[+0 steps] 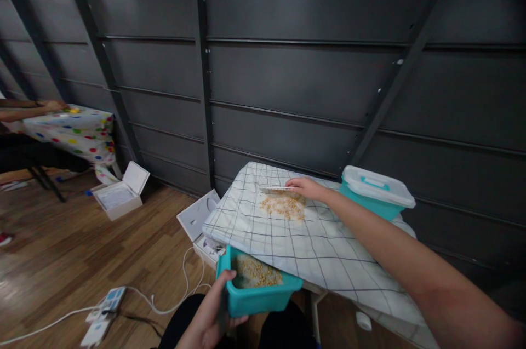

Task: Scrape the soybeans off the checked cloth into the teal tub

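Left hand [214, 302] is clamped on teal tub [258, 302] at bench [242, 228] edge, some grain [258, 272] already contained, while thin flat piece [271, 190] (material unclear) is gripped by right hand [306, 188] beside loose grain [283, 206] left on bench.

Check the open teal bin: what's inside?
A mix of yellow and whitish grains shows inside the open teal bin, gripped by the left hand. Anything buried under the top layer or behind the near wall is hidden.
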A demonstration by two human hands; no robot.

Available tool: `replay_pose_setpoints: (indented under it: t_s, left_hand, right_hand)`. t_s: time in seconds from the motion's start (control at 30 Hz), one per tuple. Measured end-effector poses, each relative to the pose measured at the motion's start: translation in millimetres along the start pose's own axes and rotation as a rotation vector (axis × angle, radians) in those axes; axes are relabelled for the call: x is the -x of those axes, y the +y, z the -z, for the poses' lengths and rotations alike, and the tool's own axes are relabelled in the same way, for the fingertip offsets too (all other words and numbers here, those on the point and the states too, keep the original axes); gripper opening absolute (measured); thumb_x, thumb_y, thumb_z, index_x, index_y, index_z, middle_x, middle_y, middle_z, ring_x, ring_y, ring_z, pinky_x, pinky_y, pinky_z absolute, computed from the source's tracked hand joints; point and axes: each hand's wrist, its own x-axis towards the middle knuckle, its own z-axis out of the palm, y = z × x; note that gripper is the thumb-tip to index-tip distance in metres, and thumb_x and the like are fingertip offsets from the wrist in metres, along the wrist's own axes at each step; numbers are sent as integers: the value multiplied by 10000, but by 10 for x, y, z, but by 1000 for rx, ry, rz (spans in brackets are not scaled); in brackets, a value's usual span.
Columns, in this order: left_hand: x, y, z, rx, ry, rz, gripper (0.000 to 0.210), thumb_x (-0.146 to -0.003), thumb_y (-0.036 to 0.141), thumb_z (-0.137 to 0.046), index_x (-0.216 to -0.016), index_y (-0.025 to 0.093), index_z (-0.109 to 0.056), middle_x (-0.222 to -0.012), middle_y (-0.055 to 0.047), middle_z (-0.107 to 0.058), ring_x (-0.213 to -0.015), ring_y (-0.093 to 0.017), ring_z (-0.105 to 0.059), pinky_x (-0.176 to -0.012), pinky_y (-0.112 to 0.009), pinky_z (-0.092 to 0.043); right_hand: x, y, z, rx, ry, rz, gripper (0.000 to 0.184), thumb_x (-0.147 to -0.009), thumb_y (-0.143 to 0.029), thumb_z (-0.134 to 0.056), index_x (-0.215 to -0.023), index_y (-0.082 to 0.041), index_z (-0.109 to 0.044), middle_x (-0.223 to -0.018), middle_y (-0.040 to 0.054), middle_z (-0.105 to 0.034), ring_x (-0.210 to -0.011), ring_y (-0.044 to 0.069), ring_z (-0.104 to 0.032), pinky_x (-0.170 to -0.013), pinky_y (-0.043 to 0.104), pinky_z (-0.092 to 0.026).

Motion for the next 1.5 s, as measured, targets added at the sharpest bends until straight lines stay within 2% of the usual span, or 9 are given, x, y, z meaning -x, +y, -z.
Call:
replay_pose_setpoints:
  t_s: [0.2, 0.37, 0.6, 0.8, 0.93, 1.2, 1.4, 1.5]
  left_hand:
    - [47, 15, -6, -52, -20, 60, 480, -799, 531, -580, -1150, 211, -509, -970, -93, -677, -831, -262, -672, -654, -346, -526]
    - [91, 11, -11, -75, -15, 49, 451, -824, 526, -543, -1145, 212, -503, -897, -75, -670, -790, -245, -661, -657, -352, -527]
    - [166, -2, -54, -95, -29, 51, 463, -808, 528, -547, -1140, 207, -513, -914, -80, -674, -770, -238, -651, -664, -357, -522]
    - [156, -21, -59, -110, -83, 96, 454, -814, 542, -509, -1117, 205, -521, -885, -75, -667, -752, -239, -643, -660, -374, -520]
    - [227, -28, -87, -98, -110, 121, 479, -793, 537, -545, -1125, 192, -539, -927, -92, -672, -774, -258, -652, -664, -386, -523]
    - [373, -43, -163, -117, -116, 154, 454, -822, 522, -506, -1136, 195, -536, -952, -100, -675, -784, -259, -656, -669, -389, -524]
    - [420, -38, -185, -99, -69, 158, 439, -821, 510, -508, -1116, 187, -544, -917, -96, -677, -745, -255, -652, -671, -401, -522]
    - [431, -40, -172, -96, -71, 151, 447, -824, 514, -501, -1131, 191, -537, -927, -95, -680, -755, -258, -654, -676, -402, -517]
  right_hand:
    - [119, -128, 1, -27, -27, -14, 280, -860, -314, -521, -1044, -187, -690, -1046, 68, -704, -950, 209, -626, -860, 316, -464]
    - [209, -271, 25, -35, -60, 4, 297, -868, -338, -515, -1037, -166, -688, -1033, 84, -707, -934, 212, -634, -844, 322, -471]
    - [331, -386, -5, -55, -72, 11, 305, -858, -348, -533, -1060, -189, -696, -1081, 83, -707, -980, 216, -639, -882, 325, -472]
    - [423, -445, -13, -48, -93, -11, 268, -857, -338, -546, -1039, -219, -703, -1031, 46, -716, -937, 202, -640, -835, 289, -478]
    - [518, -573, -10, -93, -106, -25, 274, -865, -357, -543, -1039, -214, -700, -1033, 47, -712, -934, 196, -638, -821, 281, -482]
    - [696, -761, -65, -148, -174, -46, 279, -867, -371, -552, -1051, -222, -699, -1028, 43, -712, -919, 198, -644, -809, 285, -484]
    - [789, -896, -25, -182, -222, -59, 276, -870, -385, -548, -1032, -230, -709, -1020, 36, -716, -939, 197, -643, -836, 282, -481]
    - [785, -915, -19, -143, -164, -37, 274, -879, -372, -535, -1039, -225, -702, -1029, 43, -713, -954, 206, -640, -862, 306, -479]
